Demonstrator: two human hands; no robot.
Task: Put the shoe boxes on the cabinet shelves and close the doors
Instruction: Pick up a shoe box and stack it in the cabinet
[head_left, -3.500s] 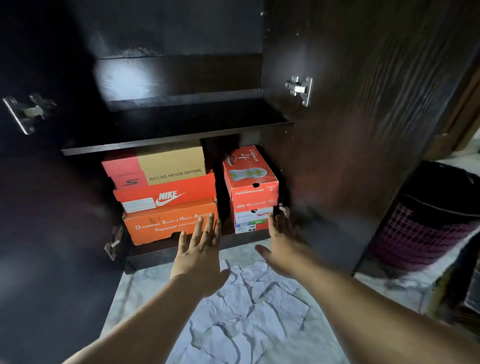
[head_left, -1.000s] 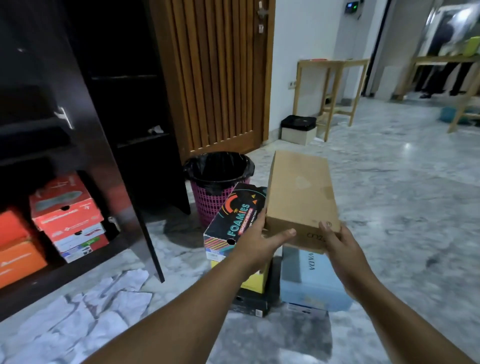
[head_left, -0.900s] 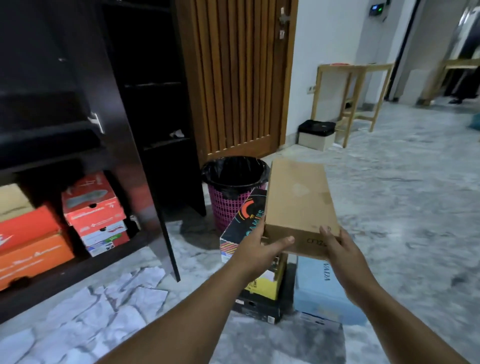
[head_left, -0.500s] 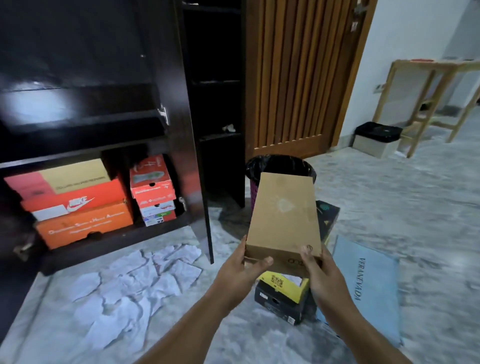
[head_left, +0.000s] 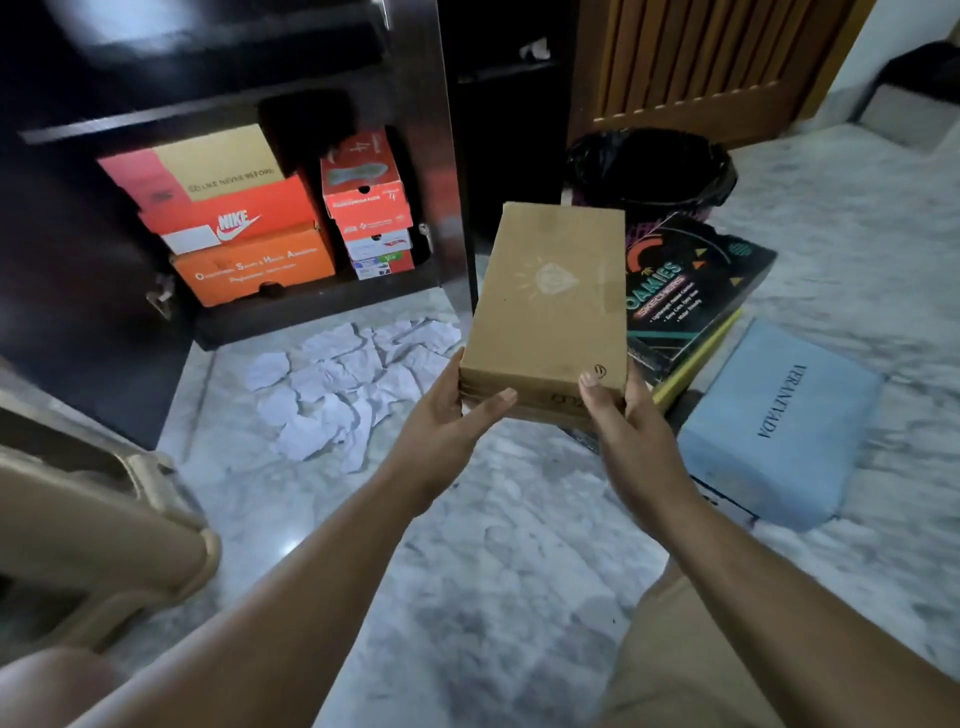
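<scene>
1. Head view: I have the plain brown shoe box (head_left: 545, 306) off the floor, gripped at its near end. My left hand (head_left: 447, 421) is closed on the left corner with the thumb on the end face; my right hand (head_left: 621, 415) is closed on the right corner with the thumb on the lid. The fingers beneath are hidden.
2. The box hangs in front of the open right cabinet door (head_left: 444, 156), right of the bottom shelf.
3. There I can make out a Nike box (head_left: 234, 218) stacked between two others and a red stack (head_left: 366, 202) beside it. The upper shelves are dark and blurred.
4. On the marble floor (head_left: 493, 571), the brown box partly covers a Skechers Foamies box (head_left: 691, 291); whatever sits under that I cannot identify. A blue Veranevada box (head_left: 774, 421) lies beside it.
5. The beige shape at lower left is cut off.
</scene>
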